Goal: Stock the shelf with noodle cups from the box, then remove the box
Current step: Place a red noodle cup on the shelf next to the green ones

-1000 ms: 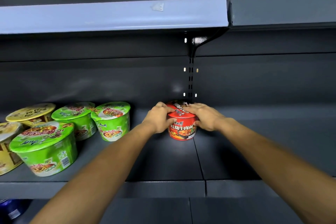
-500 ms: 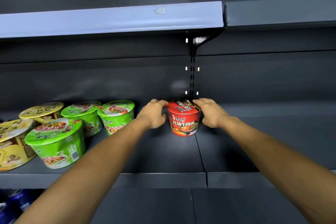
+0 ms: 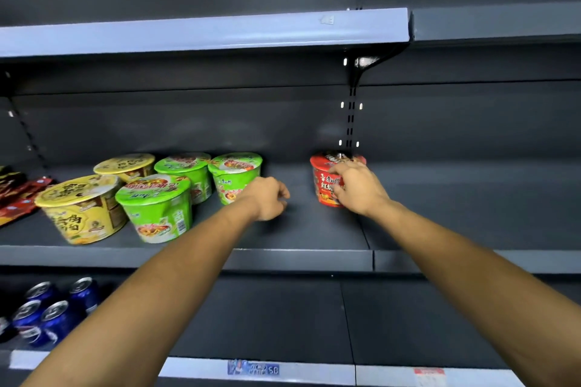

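One red noodle cup [image 3: 323, 166] — right hand [image 3: 358, 188] curled round it, left hand [image 3: 267, 198] loose, empty.

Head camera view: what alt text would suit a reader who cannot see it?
A person's right hand holds a red noodle cup on a dark shelf; the left hand hovers empty beside it. Further left stand green cups and yellow cups.

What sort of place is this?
Most likely a grocery or convenience store aisle. The metal shelving carries instant noodle cups, blue drink cans stand on the level below, and a price label sits on its front strip. The right hand grips a red noodle cup.
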